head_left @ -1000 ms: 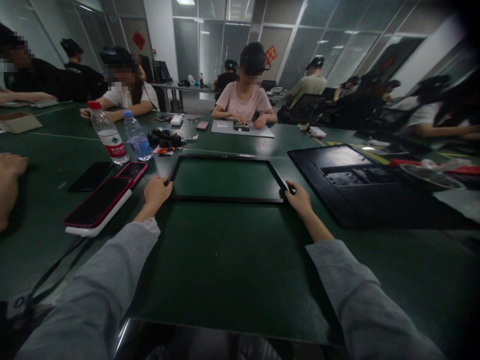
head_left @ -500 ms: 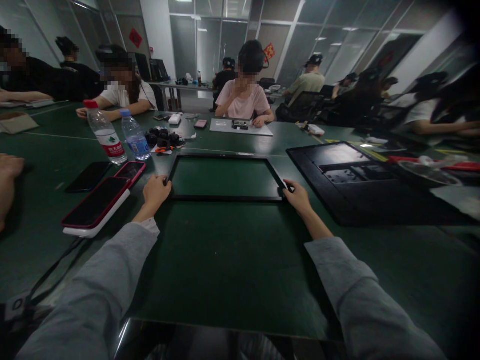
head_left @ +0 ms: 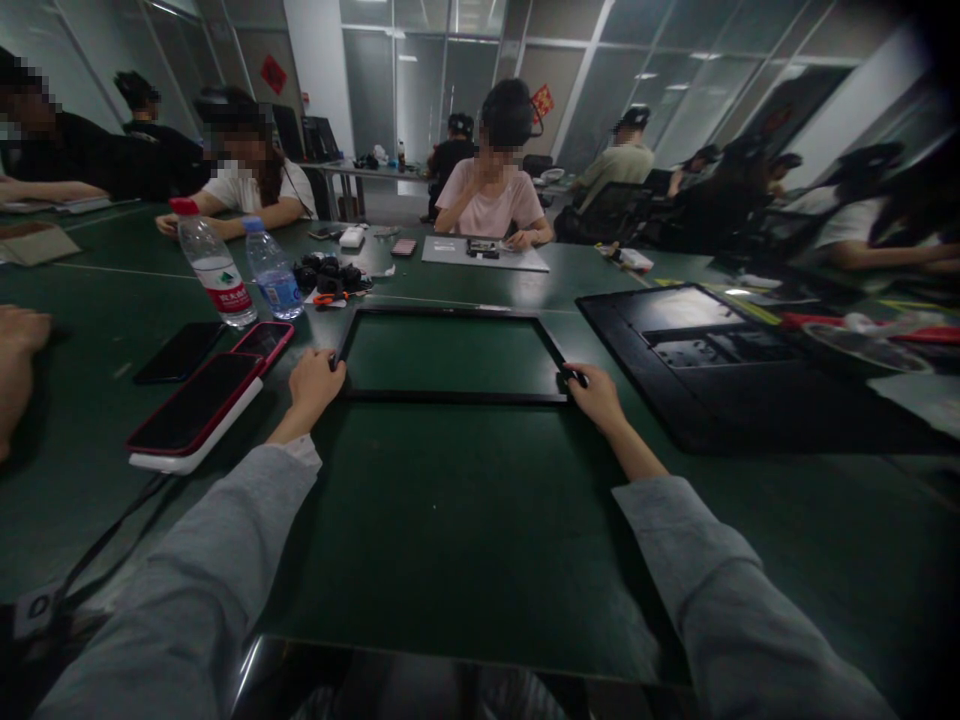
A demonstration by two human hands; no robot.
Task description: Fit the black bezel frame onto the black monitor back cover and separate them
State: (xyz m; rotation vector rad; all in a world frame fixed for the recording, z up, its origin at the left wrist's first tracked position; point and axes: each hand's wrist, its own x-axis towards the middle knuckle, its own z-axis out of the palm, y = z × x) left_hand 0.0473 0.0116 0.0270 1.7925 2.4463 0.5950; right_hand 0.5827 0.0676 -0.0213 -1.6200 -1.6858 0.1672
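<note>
A thin black rectangular frame [head_left: 450, 398], like a monitor bezel, lies flat or nearly flat on the green table [head_left: 450, 530]; the tabletop shows through its opening. My left hand [head_left: 315, 385] is closed around the frame's left side, near its front corner. At the right side, close to the front corner, my right hand [head_left: 594, 393] grips the frame with bent fingers. Part of each grip is hidden behind the fingers. To the right of my right hand lies a large black panel [head_left: 630, 370] with a recessed section, like a monitor's back cover.
Left of the frame are a red-cased phone [head_left: 199, 405] on a white block, a dark phone [head_left: 180, 352], a red-capped bottle [head_left: 221, 280] and a blue-capped bottle [head_left: 274, 275]. Orange-handled pliers [head_left: 330, 298] lie behind. A co-worker [head_left: 491, 195] sits opposite; another person's hand [head_left: 22, 340] rests far left.
My right hand's fingers have drawn in more tightly on the frame's right side. My left hand and the frame stay almost where they were.
</note>
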